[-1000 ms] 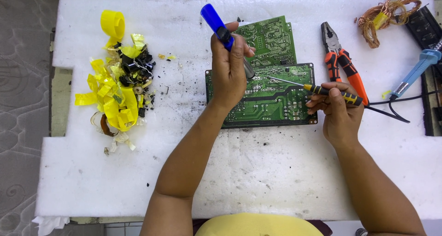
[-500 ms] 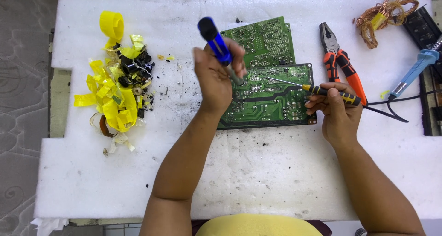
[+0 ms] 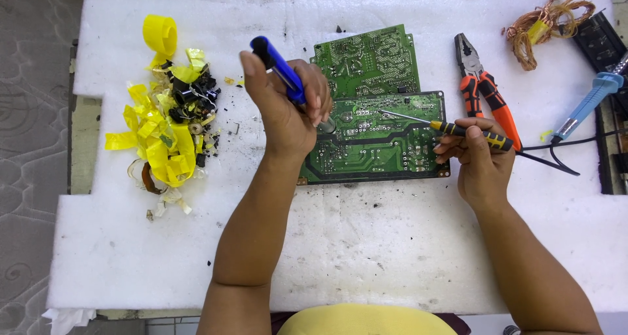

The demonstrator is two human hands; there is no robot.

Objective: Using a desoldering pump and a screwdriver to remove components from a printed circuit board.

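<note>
- The yellow tape scraps [image 3: 160, 139] and black bits lie in a heap at the far left of the white pad [image 3: 392, 243], where they lay before.
- Your left hand [image 3: 288, 109] is clenched round the blue tool [image 3: 278, 67]. The handle slants up and to the left, and the tip end is hidden behind your fingers at the left part of the near board [image 3: 373, 139].
- Since half a second ago that hand has drifted a little left and nearer the board's left edge; a second ago it sat further right, over the gap between the two boards.
- The near board lies flat mid-pad, solder side up, touching and slightly overlapping the far board [image 3: 366, 60] behind it. Neither has shifted.
- Your right hand [image 3: 481, 158] pinches the screwdriver [image 3: 468, 132] by its yellow-and-black handle; the thin shaft lies low across the near board, tip towards its upper middle. That hand has held its place.
- The orange pliers [image 3: 484, 90] lie just behind your right hand, jaws pointing away.
- At the far right, the pale blue iron [image 3: 585, 106] and copper wire [image 3: 546, 21] are as before.
</note>
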